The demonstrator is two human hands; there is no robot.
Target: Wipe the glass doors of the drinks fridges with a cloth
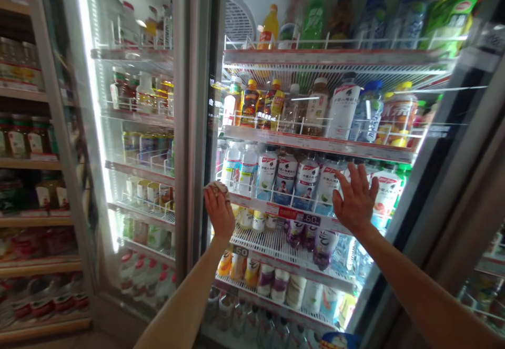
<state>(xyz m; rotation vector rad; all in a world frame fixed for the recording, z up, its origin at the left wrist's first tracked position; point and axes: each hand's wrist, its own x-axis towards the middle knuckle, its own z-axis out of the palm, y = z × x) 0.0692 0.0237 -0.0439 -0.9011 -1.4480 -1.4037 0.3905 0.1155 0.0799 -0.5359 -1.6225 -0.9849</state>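
Note:
My left hand (219, 209) is closed on a crumpled cloth (216, 188) and presses it against the glass fridge door (244, 217) near its left frame. My right hand (355, 197) is open with fingers spread, flat against the same glass further right, in front of a row of white-labelled bottles (286, 178). Behind the glass, wire shelves hold rows of drink bottles and cups.
A second glass-doored fridge (138, 144) with drinks stands to the left. Wooden shelves (27, 165) with jars and packets run along the far left. A dark door frame (445, 170) rises on the right, with more shelving (489, 275) beyond it.

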